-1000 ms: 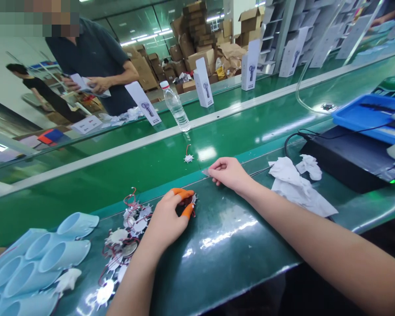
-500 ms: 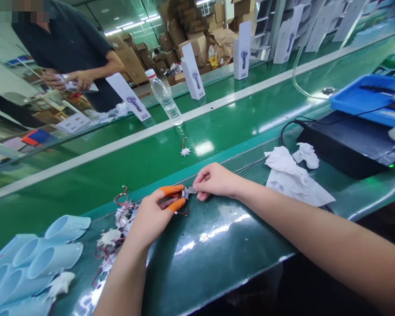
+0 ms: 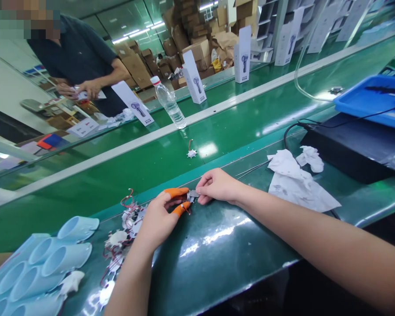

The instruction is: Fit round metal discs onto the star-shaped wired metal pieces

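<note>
Left hand [image 3: 158, 220], orange finger cots [image 3: 175, 192] on, pinched a wired metal part [image 3: 187, 197]; right hand [image 3: 218, 186] pinched its silver tab [image 3: 193, 193] between thumb and fingertips.

Factory assembly line — green conveyor belt [image 3: 237, 131] w/ stacked cartons [image 3: 197, 50].

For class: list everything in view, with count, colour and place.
Water bottle: one, clear, beyond the white rail.
Display boxes: several, white, beyond the rail.
Spiked discs: a heap, silver with red wires, left of the hands.
Moulded tubes: several, pale blue, bottom left.
Tissue: two crumpled pieces, white, right of the hands.
Tray: one, blue, far right.
Black box: one, below the tray.
Co-worker: one, dark shirt, top left.
Silver part: one, between both hands.
Finger cots: two, orange, on the left hand.
Left hand: one, pinching the silver part.
Right hand: one, pinching the silver part.
</note>
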Available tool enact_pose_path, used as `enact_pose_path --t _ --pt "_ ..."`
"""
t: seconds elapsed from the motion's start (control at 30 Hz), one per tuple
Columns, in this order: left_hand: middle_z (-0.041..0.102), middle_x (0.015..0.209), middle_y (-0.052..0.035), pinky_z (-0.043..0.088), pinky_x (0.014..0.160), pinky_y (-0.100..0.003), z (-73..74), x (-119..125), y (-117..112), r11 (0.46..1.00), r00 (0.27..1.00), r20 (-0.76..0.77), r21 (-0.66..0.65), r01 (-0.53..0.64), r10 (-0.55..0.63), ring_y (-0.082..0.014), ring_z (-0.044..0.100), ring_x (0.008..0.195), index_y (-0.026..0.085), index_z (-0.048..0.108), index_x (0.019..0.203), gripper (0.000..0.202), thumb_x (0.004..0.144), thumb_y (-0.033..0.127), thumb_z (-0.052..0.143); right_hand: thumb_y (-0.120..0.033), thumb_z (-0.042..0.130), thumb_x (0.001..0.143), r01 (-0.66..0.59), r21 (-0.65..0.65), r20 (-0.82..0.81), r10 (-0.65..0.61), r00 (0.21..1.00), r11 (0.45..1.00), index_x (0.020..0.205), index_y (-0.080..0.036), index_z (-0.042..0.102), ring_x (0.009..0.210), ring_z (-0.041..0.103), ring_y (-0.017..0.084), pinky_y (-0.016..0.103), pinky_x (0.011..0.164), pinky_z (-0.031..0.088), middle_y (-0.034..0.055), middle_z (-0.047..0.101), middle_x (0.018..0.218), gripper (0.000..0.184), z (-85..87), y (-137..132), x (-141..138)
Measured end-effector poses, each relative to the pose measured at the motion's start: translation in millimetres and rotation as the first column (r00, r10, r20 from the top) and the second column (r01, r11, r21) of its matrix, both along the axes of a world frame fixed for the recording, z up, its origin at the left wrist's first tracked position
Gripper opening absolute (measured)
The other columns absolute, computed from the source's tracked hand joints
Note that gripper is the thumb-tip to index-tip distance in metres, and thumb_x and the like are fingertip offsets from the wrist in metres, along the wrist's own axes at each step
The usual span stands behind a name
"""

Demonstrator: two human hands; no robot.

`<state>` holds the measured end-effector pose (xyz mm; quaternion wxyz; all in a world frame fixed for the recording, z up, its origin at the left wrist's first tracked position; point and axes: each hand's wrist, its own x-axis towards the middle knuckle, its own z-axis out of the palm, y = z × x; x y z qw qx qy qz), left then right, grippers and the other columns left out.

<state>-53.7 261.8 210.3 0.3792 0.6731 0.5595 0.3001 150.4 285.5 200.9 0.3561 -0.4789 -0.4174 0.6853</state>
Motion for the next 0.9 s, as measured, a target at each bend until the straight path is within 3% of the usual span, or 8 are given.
enact_pose_path --t 0.13,0.27,0.4,0.53,0.63,0.77,0.9 --pt "0.071 0.114 -0.0101 0.057 0.094 -0.046 -1.8 -1.3 2.0 0.994 0.996 -0.085 0.097 0.049 -0.041 -0.0273 0.07 0.1 0.023 0.078 0.108 0.031 0.078 0.028 0.076 -0.002 0.073 0.08 0.002 -0.017 0.024 -0.001 1.0 1.0 0.068 -0.015 0.064 0.049 0.069 0.015 0.02 0.051 0.058 0.0026 0.069 0.052 0.02 1.5 -1.0 -1.6" --pt "0.072 0.107 -0.0086 0.053 0.097 -0.044 0.9 2.3 -1.0 0.977 0.984 -0.171 0.193 0.089 -0.056 -0.0267 0.067 0.103 0.025 0.081 0.105 0.03 0.078 0.015 0.074 -0.004 0.073 0.076 -0.059 0.085 0.163 0.045 0.986 0.995 0.07 -0.016 0.067 0.049 0.068 0.014 0.018 0.049 0.054 0.0015 0.069 0.051 0.015 0.3 -5.1 -1.0" --pt "0.071 0.103 -0.0075 0.054 0.093 -0.038 1.6 6.4 -3.7 0.977 0.971 -0.225 0.175 0.124 -0.083 -0.0235 0.067 0.098 0.025 0.081 0.103 0.034 0.076 0.006 0.074 -0.011 0.074 0.073 -0.157 0.188 0.331 0.088 0.939 0.969 0.07 -0.016 0.071 0.05 0.068 0.015 0.02 0.05 0.052 0.0021 0.07 0.052 0.006 -8.9 -2.9 1.3" --pt "0.07 0.102 -0.0071 0.054 0.092 -0.036 -0.8 4.5 -4.6 0.975 0.966 -0.236 0.169 0.145 -0.102 -0.0222 0.066 0.097 0.024 0.08 0.107 0.033 0.08 0.007 0.072 -0.02 0.076 0.071 -0.194 0.198 0.332 0.12 0.936 0.961 0.071 -0.018 0.072 0.055 0.071 0.019 0.024 0.056 0.056 0.004 0.073 0.056 0.005 -17.0 2.9 1.6" --pt "0.07 0.103 -0.0077 0.055 0.091 -0.035 -1.4 4.1 -6.2 0.984 0.987 -0.14 0.145 0.102 -0.081 -0.0213 0.067 0.096 0.022 0.08 0.106 0.032 0.079 0.007 0.073 -0.024 0.077 0.071 -0.201 0.191 0.325 0.131 0.937 0.961 0.071 -0.018 0.071 0.057 0.072 0.02 0.026 0.058 0.057 0.0046 0.073 0.058 0.008 -17.3 2.5 2.3" --pt "0.072 0.109 -0.0107 0.055 0.092 -0.037 -3.0 1.6 -0.9 1.0 0.993 0.118 0.019 0.006 -0.008 -0.0208 0.069 0.094 0.019 0.078 0.111 0.037 0.075 0.009 0.077 -0.026 0.079 0.071 -0.186 0.179 0.305 0.126 0.944 0.966 0.071 -0.018 0.07 0.056 0.072 0.019 0.026 0.059 0.058 0.0053 0.074 0.061 0.012 -15.7 2.0 4.8" --pt "0.075 0.106 -0.008 0.051 0.095 -0.034 1.0 -6.5 6.6 0.99 0.898 0.42 -0.002 -0.143 0.131 -0.018 0.067 0.096 0.02 0.076 0.116 0.044 0.073 0.014 0.082 -0.025 0.081 0.071 -0.147 0.181 0.235 0.102 0.966 0.972 0.074 -0.017 0.071 0.058 0.073 0.018 0.024 0.059 0.059 0.0059 0.074 0.062 0.013 -11.0 4.2 9.8"
